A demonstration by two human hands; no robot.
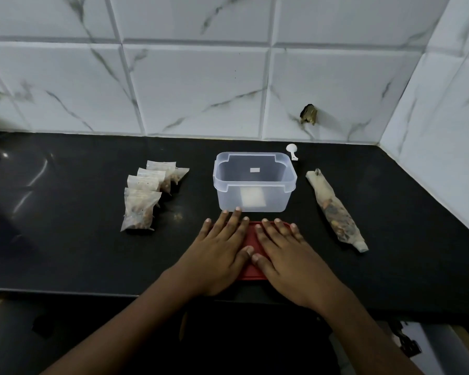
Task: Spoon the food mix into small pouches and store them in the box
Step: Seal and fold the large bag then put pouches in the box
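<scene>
Small filled translucent pouches (144, 197) lie left of the clear rectangular plastic box (255, 185), which stands open on the black table (79, 239). The left hand (222, 251) and right hand (286, 254) rest flat on the red plastic lid (251, 274) just before the box, each grip wide and holding nothing. The pouches look light and soft, probably best pinched at the flat end clear of the mix.

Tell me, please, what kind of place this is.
Most likely a home kitchen: a black countertop runs along a wall of white marble-look tiles, and a clear plastic food box stands on it, with small filled pouches lying nearby.
</scene>
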